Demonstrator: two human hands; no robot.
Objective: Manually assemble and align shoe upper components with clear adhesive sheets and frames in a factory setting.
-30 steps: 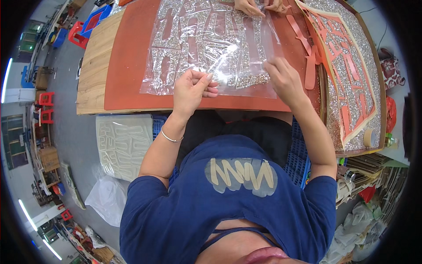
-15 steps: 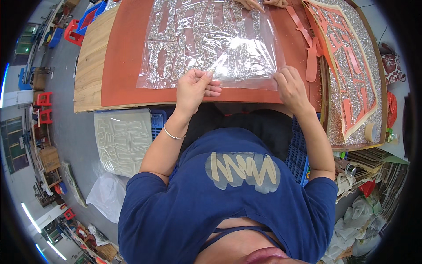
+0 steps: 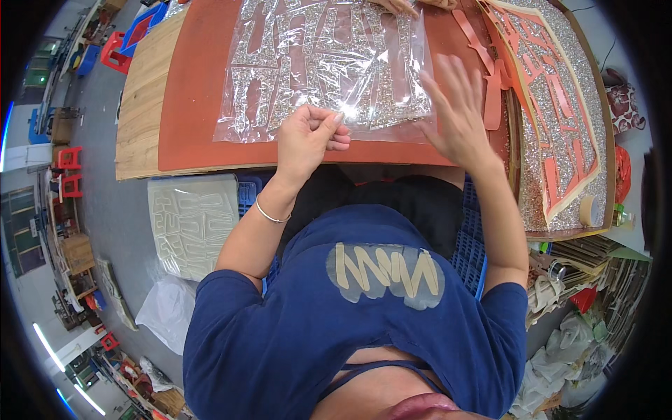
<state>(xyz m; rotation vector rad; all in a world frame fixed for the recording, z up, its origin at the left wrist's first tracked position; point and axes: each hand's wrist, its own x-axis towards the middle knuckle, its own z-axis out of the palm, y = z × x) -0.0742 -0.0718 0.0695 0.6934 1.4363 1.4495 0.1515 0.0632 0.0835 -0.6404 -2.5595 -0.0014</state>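
One glittery sheet (image 3: 329,77), long openings (image 3: 400,77) mostly near-to-far lengthwise

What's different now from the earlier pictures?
The right hand, whose fingers pinched the near right corner of the clear plastic sheet half a second ago, has opened and spread upward, apparently letting go; that corner now appears a little further left. The left hand stays curled at the sheet's near edge, and the sheet remains on the orange-brown mat.
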